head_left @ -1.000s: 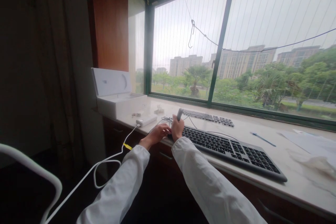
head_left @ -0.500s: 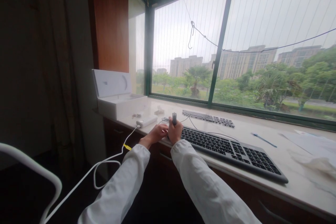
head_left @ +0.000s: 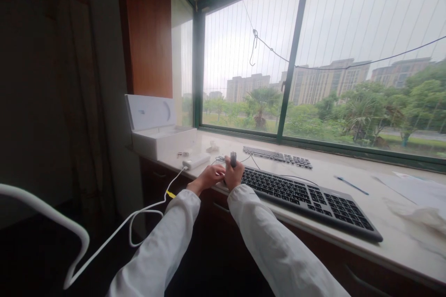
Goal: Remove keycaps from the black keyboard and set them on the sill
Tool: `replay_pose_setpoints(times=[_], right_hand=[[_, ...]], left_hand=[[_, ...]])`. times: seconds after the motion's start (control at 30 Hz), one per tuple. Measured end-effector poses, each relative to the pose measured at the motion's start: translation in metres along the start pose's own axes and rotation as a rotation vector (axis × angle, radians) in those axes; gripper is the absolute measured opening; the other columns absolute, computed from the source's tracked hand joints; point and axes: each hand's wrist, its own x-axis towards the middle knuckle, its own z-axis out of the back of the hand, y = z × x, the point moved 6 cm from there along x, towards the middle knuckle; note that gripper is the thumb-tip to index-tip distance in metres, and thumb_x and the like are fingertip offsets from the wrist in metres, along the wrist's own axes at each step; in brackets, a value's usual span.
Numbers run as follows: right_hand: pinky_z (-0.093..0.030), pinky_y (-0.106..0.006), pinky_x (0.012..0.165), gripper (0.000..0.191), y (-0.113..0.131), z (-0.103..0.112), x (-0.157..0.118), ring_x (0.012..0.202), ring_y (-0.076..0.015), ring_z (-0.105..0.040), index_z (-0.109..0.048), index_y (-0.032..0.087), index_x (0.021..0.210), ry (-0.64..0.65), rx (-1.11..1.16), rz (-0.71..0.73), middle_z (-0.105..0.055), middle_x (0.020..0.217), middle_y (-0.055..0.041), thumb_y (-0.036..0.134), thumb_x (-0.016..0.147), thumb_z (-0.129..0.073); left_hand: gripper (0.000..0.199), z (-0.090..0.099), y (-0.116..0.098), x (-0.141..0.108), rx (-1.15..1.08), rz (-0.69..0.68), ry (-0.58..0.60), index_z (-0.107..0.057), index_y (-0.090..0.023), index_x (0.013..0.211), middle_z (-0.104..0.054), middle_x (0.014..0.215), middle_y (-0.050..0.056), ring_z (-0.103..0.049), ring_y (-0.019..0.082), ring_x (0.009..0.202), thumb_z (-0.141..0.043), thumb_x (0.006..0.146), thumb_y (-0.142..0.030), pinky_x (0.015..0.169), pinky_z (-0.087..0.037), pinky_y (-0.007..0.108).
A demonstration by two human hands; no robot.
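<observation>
My right hand [head_left: 234, 174] is closed round a small black tool [head_left: 233, 158], whose end sticks up above the fist. Close against it on the left is my left hand [head_left: 209, 177], its fingers bent together at the left end of the black keyboard [head_left: 299, 197]. What those fingers hold, if anything, is too small to tell. The keyboard lies along the counter's front edge. Behind it rests a thin strip of keys [head_left: 278, 157]. A thin dark cable [head_left: 255, 162] runs from near my hands behind the keyboard.
An open white box [head_left: 162, 141] stands on the counter [head_left: 400, 241] at the left, near a white power strip [head_left: 196, 161] with a hanging cord. A blue pen [head_left: 352, 185], papers [head_left: 418, 190] and a crumpled sheet [head_left: 423, 218] lie at the right.
The view has shifted slightly, and the white cord at the left has swung a little. My hands keep nearly the same pose, the right one still round the tool.
</observation>
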Motion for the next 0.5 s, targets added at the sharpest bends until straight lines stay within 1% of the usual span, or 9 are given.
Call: replay_pose_setpoints(times=[0.07, 0.17, 0.27, 0.37, 0.43, 0.5], right_hand=[[-0.027, -0.026, 0.049, 0.049, 0.003, 0.0, -0.001, 0.048, -0.0098, -0.033, -0.039, 0.02, 0.049, 0.014, 0.021, 0.032, -0.033, 0.045, 0.0048, 0.054, 0.082, -0.052], [-0.028, -0.027, 0.049, 0.048, 0.009, 0.001, -0.002, 0.048, -0.0102, -0.033, -0.039, 0.021, 0.049, 0.032, 0.017, 0.087, -0.035, 0.045, 0.0042, 0.053, 0.083, -0.051], [-0.027, -0.027, 0.049, 0.05, 0.009, 0.003, -0.003, 0.048, -0.0099, -0.032, -0.037, 0.021, 0.049, 0.006, 0.001, 0.084, -0.033, 0.045, 0.0043, 0.054, 0.084, -0.05], [-0.027, -0.026, 0.049, 0.051, 0.01, 0.005, -0.004, 0.048, -0.0093, -0.032, -0.035, 0.021, 0.05, -0.022, 0.022, 0.073, -0.031, 0.045, 0.0048, 0.056, 0.084, -0.049], [-0.026, -0.026, 0.049, 0.052, 0.014, 0.009, -0.003, 0.048, -0.0088, -0.03, -0.035, 0.021, 0.05, -0.03, 0.017, 0.088, -0.031, 0.045, 0.0051, 0.056, 0.085, -0.049], [-0.026, -0.025, 0.049, 0.051, 0.022, 0.015, 0.001, 0.049, -0.0083, -0.029, -0.035, 0.02, 0.051, -0.014, -0.005, 0.141, -0.031, 0.046, 0.0053, 0.055, 0.086, -0.048]], left_hand=[[0.02, 0.0, -0.001, 0.0, 0.004, 0.013, 0.009, -0.076, -0.017, 0.089, -0.071, 0.096, 0.007, -0.063, 0.017, 0.084, -0.059, 0.079, -0.017, 0.07, -0.048, 0.023], [0.019, 0.001, -0.001, -0.001, 0.029, 0.034, -0.013, -0.076, -0.016, 0.087, -0.071, 0.094, 0.006, -0.063, 0.017, 0.081, -0.058, 0.079, -0.018, 0.07, -0.048, 0.023], [0.02, 0.0, 0.006, -0.002, 0.001, 0.111, -0.052, -0.073, -0.015, 0.092, -0.072, 0.089, 0.007, -0.064, 0.017, 0.077, -0.058, 0.079, -0.02, 0.067, -0.048, 0.024], [0.022, -0.002, 0.015, -0.004, -0.078, 0.185, -0.08, -0.071, -0.014, 0.095, -0.071, 0.085, 0.007, -0.065, 0.018, 0.076, -0.06, 0.08, -0.026, 0.065, -0.049, 0.024], [0.023, 0.0, 0.018, -0.005, -0.119, 0.195, -0.122, -0.07, -0.015, 0.094, -0.071, 0.088, 0.007, -0.065, 0.018, 0.079, -0.062, 0.08, -0.031, 0.069, -0.05, 0.025], [0.024, 0.003, 0.02, -0.005, -0.153, 0.197, -0.19, -0.069, -0.015, 0.092, -0.071, 0.088, 0.007, -0.065, 0.018, 0.08, -0.063, 0.081, -0.035, 0.073, -0.05, 0.026]])
